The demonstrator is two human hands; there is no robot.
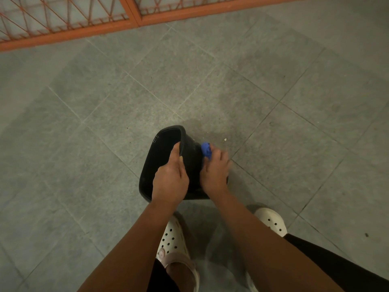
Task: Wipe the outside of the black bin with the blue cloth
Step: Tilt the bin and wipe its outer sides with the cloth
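Closest in, two cream perforated rubber clogs (171, 239) are planted on the floor, one each side of the working spot, and both bare forearms reach forward and down from there. The left hand (170, 178) is on the rounded black plastic bin (190, 148), which stands on the floor just ahead of the clogs and looks tipped so that its open mouth leans to the left and its right outer wall faces up. That hand clamps the rim: the forefinger lies along the inside, the thumb sits on the outside edge, and the other fingers are curled over the top. I take that grip as a brace that holds the bin at this tilt and stops it sliding under pressure. The right hand (214, 167) is down on the exposed wall, its fingers bent round a bunched bright blue cloth (205, 150), with only a small wad poking out past the fingertips. The cloth touches the far part of that wall, low towards the base, so the wiping looks under way on this side. A pale crumb (225, 139) lies on the grey stone-look floor tiles (105, 102) just beyond. Furthest off, an orange metal lattice gate (134, 13) runs across the top.
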